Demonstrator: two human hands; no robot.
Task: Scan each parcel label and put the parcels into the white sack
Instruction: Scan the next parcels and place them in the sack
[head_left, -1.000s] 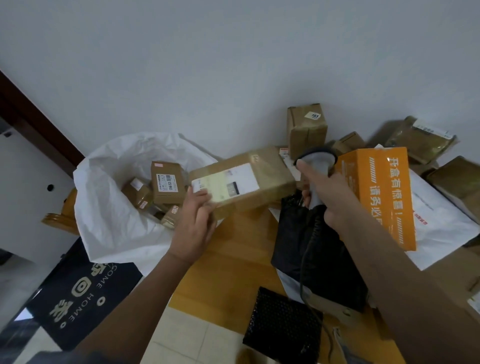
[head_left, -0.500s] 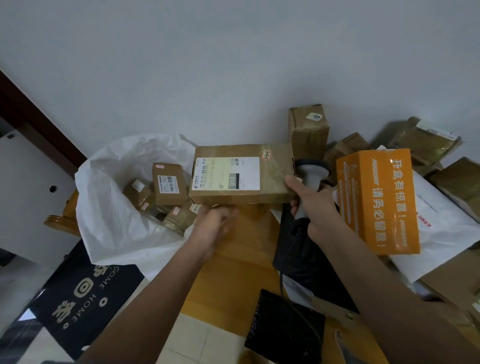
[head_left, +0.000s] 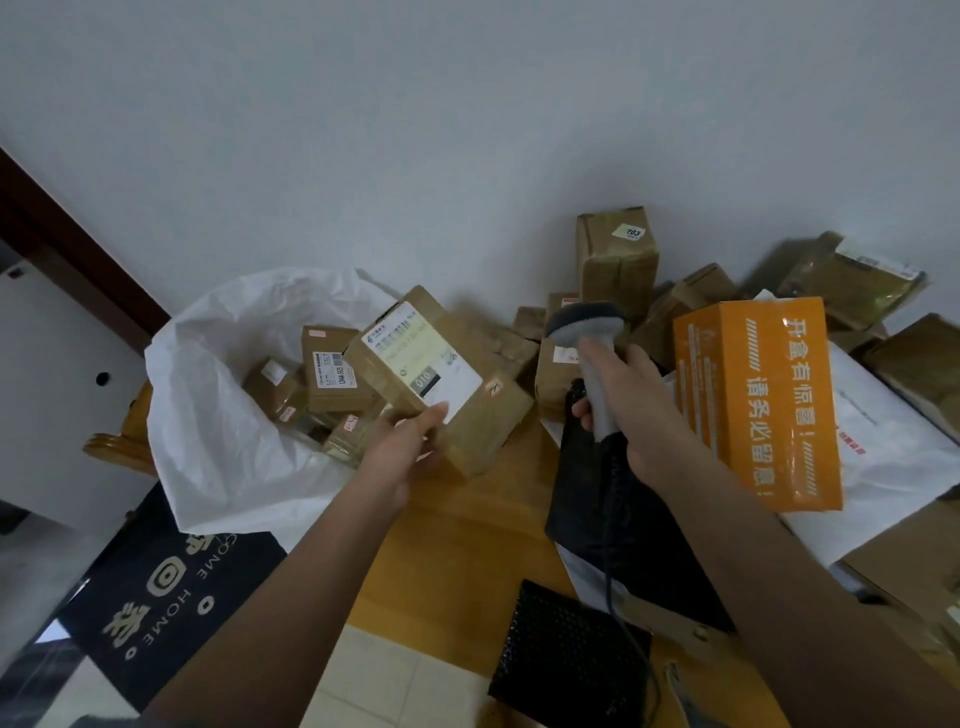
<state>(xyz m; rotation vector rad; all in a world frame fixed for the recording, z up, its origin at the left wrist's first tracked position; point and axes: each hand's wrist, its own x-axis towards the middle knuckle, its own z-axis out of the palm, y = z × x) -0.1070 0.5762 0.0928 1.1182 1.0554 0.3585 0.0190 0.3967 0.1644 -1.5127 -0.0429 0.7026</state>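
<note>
— Pale wall behind, wooden table (head_left: 457, 551) in front, heaped with brown parcels toward the right. Where was the white sack (head_left: 218, 415)?

— Slumped open at the table's left edge, several small brown boxes (head_left: 332, 374) already inside.

— And the parcel being handled?

— Brown box (head_left: 441, 379), tilted, white label (head_left: 423, 361) facing up (marked "010"). Held from below in the left hand (head_left: 410, 447), thumb pressed on the label's lower corner, just beside the sack's mouth and above the table edge.

— Right hand (head_left: 631, 410)?

— Wrapped round the handle of a grey scanner (head_left: 589, 332), head tipped toward the label, cable trailing down over a black pouch (head_left: 602, 493).

— Anything else near?

— Orange carton (head_left: 758, 400) upright just right of the scanner hand, on a white mailer (head_left: 893, 447). Black bubble envelope (head_left: 566, 660) at the near edge. Dark doormat (head_left: 156, 587) on the floor, left.
</note>
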